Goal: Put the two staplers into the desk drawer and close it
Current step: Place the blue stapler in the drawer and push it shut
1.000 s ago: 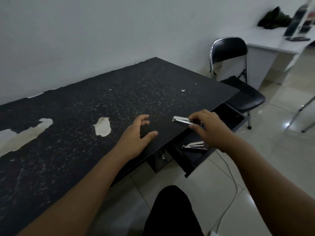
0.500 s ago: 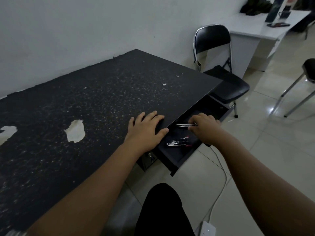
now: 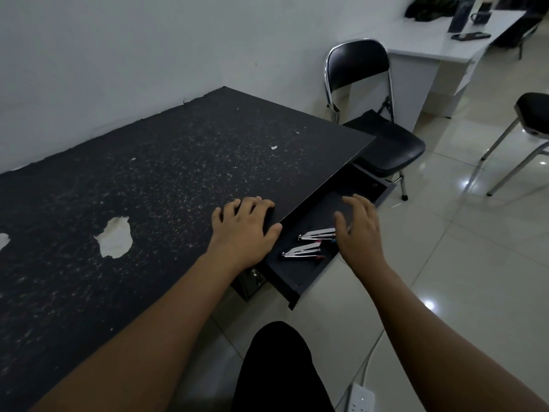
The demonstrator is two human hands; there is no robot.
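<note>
Your left hand (image 3: 243,230) lay flat, fingers spread, palm down on the worn black speckled desk top (image 3: 166,185), at its front edge and holding nothing. Your right hand (image 3: 361,230) hovered over the pulled-out black desk drawer (image 3: 297,281), fingers loosely apart and empty. Both small chrome metal staplers lay inside that drawer, between your two hands: the farther stapler (image 3: 317,234) sat just beside your right thumb, though contact could not be confirmed, and the nearer stapler (image 3: 302,251) lay parallel to it, a little closer to your body and apart from either hand. The drawer stood open. Beyond your right hand stood a black folding chair with a chrome frame (image 3: 371,114), and near your right forearm a white power strip (image 3: 361,401) lay on the pale glossy tiled floor (image 3: 445,263).
</note>
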